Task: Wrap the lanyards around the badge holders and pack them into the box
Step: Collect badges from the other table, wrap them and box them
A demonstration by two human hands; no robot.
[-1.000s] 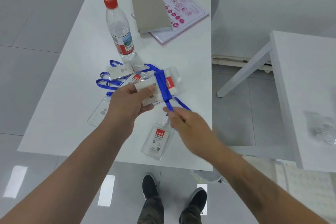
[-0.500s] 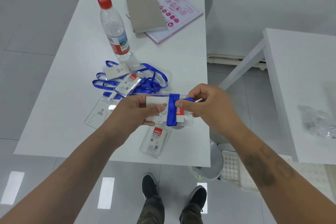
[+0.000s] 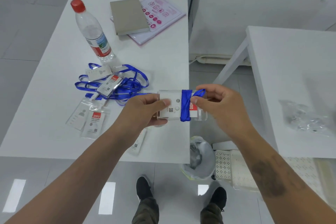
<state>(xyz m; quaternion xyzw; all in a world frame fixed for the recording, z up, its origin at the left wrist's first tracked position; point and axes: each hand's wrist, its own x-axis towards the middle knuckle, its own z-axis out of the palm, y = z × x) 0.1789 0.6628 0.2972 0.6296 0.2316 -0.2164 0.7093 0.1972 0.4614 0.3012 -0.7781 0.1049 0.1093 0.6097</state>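
blue ribbon lanyard (image 3: 185, 105) bands clear plastic badge holder (image 3: 174, 109), both hands gripping.

Bright, even overhead light; glare patches on the floor (image 3: 107, 197) below the fingers; soft blur, wide-angle bending at edges

On the desk (image 3: 54, 132): one water bottle (image 3: 92, 36), one grey box (image 3: 130, 16) on one pink sheet (image 3: 163, 14), toward the far right corner; one held badge holder (image 3: 180, 105); about five more loose, exact count unclear
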